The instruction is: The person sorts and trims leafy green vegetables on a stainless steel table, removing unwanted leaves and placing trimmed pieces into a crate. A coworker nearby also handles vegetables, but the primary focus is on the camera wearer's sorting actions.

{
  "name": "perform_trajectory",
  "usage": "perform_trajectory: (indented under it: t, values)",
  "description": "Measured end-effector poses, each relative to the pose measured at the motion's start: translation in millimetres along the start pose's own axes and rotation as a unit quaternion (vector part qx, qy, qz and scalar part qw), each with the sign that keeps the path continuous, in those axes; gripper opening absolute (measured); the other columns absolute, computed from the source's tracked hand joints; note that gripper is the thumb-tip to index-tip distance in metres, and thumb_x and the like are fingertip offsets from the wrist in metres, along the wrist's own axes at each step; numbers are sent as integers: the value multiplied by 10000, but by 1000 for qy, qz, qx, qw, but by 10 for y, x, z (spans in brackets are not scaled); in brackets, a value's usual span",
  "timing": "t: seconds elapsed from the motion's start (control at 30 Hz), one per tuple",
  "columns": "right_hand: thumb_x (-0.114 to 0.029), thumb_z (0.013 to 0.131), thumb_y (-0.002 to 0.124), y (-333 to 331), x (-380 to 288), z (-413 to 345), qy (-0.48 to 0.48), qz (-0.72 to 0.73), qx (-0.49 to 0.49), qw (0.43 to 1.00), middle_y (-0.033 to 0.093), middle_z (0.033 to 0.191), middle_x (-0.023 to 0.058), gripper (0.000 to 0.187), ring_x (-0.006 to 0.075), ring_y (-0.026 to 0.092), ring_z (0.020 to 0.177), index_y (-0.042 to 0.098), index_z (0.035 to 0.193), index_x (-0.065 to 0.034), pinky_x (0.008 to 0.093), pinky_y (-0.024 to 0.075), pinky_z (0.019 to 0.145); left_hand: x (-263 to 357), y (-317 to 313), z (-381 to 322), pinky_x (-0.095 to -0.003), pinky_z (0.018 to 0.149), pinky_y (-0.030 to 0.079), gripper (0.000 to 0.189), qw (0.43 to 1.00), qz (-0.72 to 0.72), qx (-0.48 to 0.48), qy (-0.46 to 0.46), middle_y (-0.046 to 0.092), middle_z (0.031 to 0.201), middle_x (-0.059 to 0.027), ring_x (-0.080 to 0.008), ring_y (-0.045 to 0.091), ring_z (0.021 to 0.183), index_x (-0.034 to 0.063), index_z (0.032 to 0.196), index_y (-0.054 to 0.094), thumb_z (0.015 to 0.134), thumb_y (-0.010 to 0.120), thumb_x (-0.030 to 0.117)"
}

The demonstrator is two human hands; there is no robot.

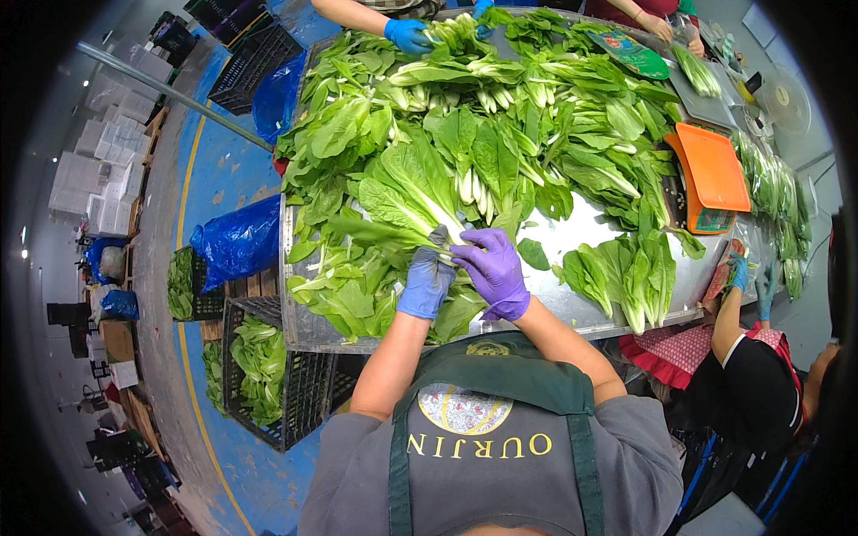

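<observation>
My left hand (429,278), in a blue-grey glove, grips the white stem base of a leafy green vegetable (419,181) whose long leaves point away from me. At that same stem base my right hand (493,271), in a purple glove, has its thumb and fingers bent against the stalks; whether it pinches a part of them is hard to see. Loose leaves (348,301) lie under and left of my hands. Beyond them, piled greens (556,80) cover much of the metal table (429,340). A separate small group of greens (637,278) lies to the right.
An orange weighing scale (714,177) stands at the right, near bagged greens (781,194). Black crates (305,395) with greens and a blue plastic bag (241,244) are at the left. Co-workers' gloved hands (409,35) are across the table, and another worker (757,382) is at the right.
</observation>
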State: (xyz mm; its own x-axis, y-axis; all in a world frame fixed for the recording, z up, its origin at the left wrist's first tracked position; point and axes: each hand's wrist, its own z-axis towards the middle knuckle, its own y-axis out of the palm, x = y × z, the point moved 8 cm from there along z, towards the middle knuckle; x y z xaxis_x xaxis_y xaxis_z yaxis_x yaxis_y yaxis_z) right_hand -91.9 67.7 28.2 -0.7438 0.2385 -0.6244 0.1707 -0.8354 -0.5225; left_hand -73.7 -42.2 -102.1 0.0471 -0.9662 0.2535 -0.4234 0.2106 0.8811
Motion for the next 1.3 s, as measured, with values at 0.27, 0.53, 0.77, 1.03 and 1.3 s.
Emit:
perform_trajectory:
  t: [0.27, 0.53, 0.77, 1.03, 1.3]
  values:
    - [-110, 681, 711, 24, -134, -69, -75, 149, -93, 982, 652, 868, 16, 171, 265, 560, 967, 657, 844, -111, 370, 425, 818, 222, 191, -41, -315, 787, 525, 376, 996, -34, -77, 29, 595, 1048, -96, -213, 601, 931, 32, 1155, 501, 803, 625, 73]
    - [-193, 765, 683, 230, 318, -160, 70, 98, -243, 962, 629, 894, 91, 232, 232, 603, 792, 639, 961, -79, 317, 473, 704, 829, 257, -313, -385, 908, 477, 515, 975, 86, -176, 104, 499, 1226, -124, -267, 497, 1142, 12, 1233, 420, 776, 644, 90]
    - [-193, 802, 670, 564, 243, 27, 275, 323, -185, 887, 605, 837, 39, 293, 88, 537, 694, 608, 1029, -19, 221, 436, 607, 523, -176, -317, -375, 921, 450, 287, 987, 134, -87, 35, 627, 991, -130, -253, 598, 969, -19, 1000, 598, 729, 626, 71]
    - [-74, 829, 626, 537, 319, -139, 368, 536, -6, 759, 626, 830, 54, 100, 93, 549, 680, 607, 909, -17, 222, 452, 615, 468, 62, -271, -384, 934, 434, 373, 983, 70, -76, 153, 578, 1108, -118, -240, 538, 1075, 8, 1139, 491, 828, 596, 184]
    - [-248, 802, 679, 653, 476, -678, 210, 147, -478, 840, 601, 718, 69, 237, 153, 561, 628, 631, 917, -46, 277, 467, 615, 1495, -132, -531, -326, 865, 494, 334, 950, 13, -3, 311, 594, 1060, -88, -191, 594, 983, 62, 1150, 501, 840, 603, 132]
